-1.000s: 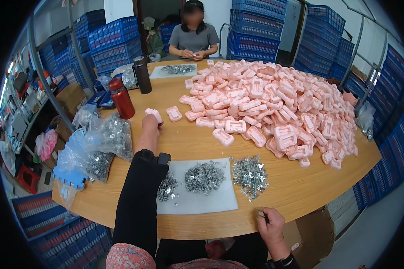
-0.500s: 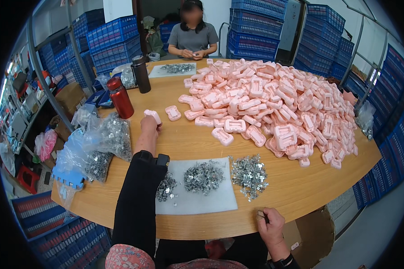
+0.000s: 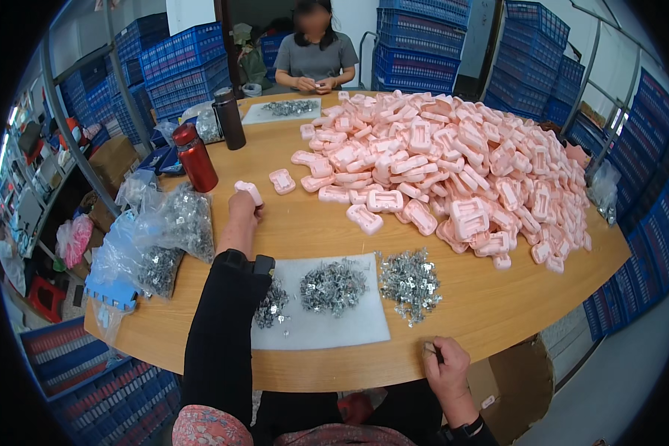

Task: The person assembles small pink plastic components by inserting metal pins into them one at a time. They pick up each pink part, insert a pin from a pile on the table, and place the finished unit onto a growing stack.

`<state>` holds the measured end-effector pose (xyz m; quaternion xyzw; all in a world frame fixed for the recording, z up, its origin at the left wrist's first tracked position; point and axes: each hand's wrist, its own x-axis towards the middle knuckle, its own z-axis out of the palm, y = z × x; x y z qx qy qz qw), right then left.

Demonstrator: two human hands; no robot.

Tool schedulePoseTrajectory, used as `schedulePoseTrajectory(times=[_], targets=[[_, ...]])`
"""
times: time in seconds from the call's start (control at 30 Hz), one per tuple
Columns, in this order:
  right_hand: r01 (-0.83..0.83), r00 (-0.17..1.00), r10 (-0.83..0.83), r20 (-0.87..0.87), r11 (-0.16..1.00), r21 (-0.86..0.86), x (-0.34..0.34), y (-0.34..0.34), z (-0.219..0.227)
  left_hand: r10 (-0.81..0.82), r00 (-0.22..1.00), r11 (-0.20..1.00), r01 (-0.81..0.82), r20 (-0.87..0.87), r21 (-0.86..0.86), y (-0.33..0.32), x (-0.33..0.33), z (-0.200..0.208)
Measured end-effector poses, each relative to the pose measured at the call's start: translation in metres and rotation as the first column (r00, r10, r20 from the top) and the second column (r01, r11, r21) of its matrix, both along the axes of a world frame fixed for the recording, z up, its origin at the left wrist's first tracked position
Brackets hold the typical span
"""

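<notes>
My left arm, in a black sleeve, stretches over the table. My left hand is closed on a pink plastic casing, holding it just above or on the wood; I cannot tell which. A second pink casing lies to its right. My right hand rests at the near table edge with curled fingers; something dark shows between thumb and fingers, too small to name. Before me, a white foam sheet bears heaps of small metal clips. Another heap of clips lies on the wood beside it.
A large pile of pink casings covers the table's right side. At left stand a red flask, a dark bottle and plastic bags of metal parts. Across the table sits a person. Blue crates are stacked behind.
The whole view has shifted slightly, so the table sits a little higher and further left. Both hands keep nearly the same pose, the left still gripping the pink casing.
</notes>
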<state>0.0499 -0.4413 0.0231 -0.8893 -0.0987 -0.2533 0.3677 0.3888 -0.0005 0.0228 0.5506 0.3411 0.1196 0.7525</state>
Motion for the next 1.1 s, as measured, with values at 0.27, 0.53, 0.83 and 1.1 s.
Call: schedulePoseTrajectory(times=[0.27,0.53,0.83,1.1], targets=[[0.004,1.0,-0.003,-0.014,0.999,0.05,-0.001,0.003,-0.004,0.019,0.999,0.999,-0.018,0.039,-0.028,0.005,-0.002,0.005],[0.009,1.0,-0.008,-0.017,0.998,0.055,0.0,0.002,-0.001,0.005,0.999,1.0,-0.004,0.042,-0.011,0.004,0.0,0.015],[0.012,1.0,-0.012,-0.019,0.999,0.03,0.0,0.001,-0.002,-0.003,1.0,1.0,0.003,0.009,-0.002,-0.001,-0.006,0.005],[0.006,1.0,-0.005,-0.013,0.999,0.031,-0.001,0.003,0.002,-0.015,1.0,1.0,0.016,0.008,-0.027,0.006,-0.006,0.0]])
